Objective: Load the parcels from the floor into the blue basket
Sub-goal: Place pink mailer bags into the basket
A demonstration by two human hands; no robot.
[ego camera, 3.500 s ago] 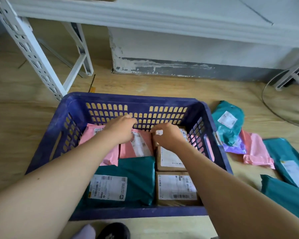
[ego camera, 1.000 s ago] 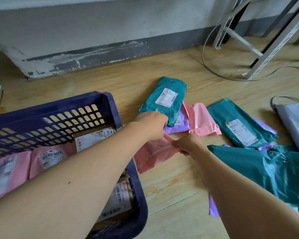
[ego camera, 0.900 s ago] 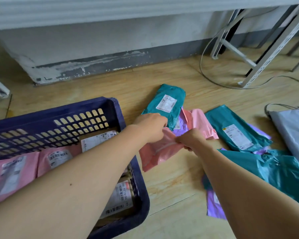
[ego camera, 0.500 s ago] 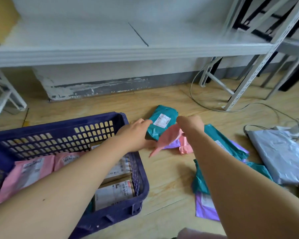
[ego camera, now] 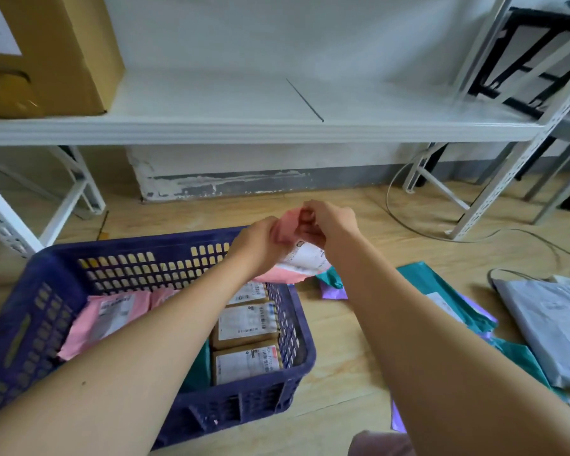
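Both hands hold a pink parcel (ego camera: 298, 258) with a white label in the air, above the far right corner of the blue basket (ego camera: 30, 311). My left hand (ego camera: 260, 245) grips its left side and my right hand (ego camera: 329, 225) grips its top. The basket stands on the wooden floor and holds pink parcels (ego camera: 109, 315), brown boxes (ego camera: 247, 324) with white labels and a teal parcel (ego camera: 199, 366). On the floor to the right lie teal parcels (ego camera: 441, 291), a purple parcel (ego camera: 334, 291) and a grey parcel (ego camera: 553, 327), partly hidden by my right arm.
A white metal shelf (ego camera: 244, 126) runs across above the floor, with a cardboard box (ego camera: 43, 54) on its left end. White shelf legs (ego camera: 520, 179) stand at right and another leg (ego camera: 4, 218) at left. A cable (ego camera: 408, 222) loops over the floor at right.
Both hands took hold of the pink parcel on the floor, lifted it and carried it left over the basket's corner. The view tilted up toward the shelf.
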